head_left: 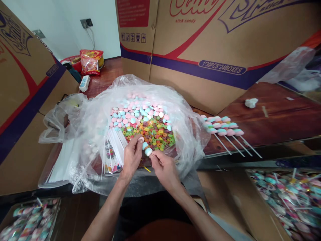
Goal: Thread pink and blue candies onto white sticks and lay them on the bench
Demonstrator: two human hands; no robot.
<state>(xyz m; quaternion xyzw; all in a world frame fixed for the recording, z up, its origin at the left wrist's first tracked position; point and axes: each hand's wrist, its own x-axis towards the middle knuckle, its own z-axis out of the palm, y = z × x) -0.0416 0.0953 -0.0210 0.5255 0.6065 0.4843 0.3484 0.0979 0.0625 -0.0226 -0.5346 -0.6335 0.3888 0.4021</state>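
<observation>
My left hand (133, 152) pinches a pink marshmallow candy (141, 139) at the upper end of a short row of sweets. Below it in the row sit blue-and-white marshmallows (148, 151) with an orange gummy ring between them. At the lower end, my right hand (163, 164) is closed by the last marshmallow; the stick it seems to grip is hidden by the fingers. Just beyond the hands lies a heap of coloured gummy rings (160, 132), with pink and blue marshmallows (127, 115) behind it. White sticks (117, 145) lie beside my left hand.
Clear plastic sheeting (190, 134) surrounds the sweets. Finished candy skewers (223, 126) rest on the table at right, sticks over its edge. Large cartons (180, 43) stand behind and at left (22, 83). Boxes of wrapped candy (288, 201) sit low on both sides.
</observation>
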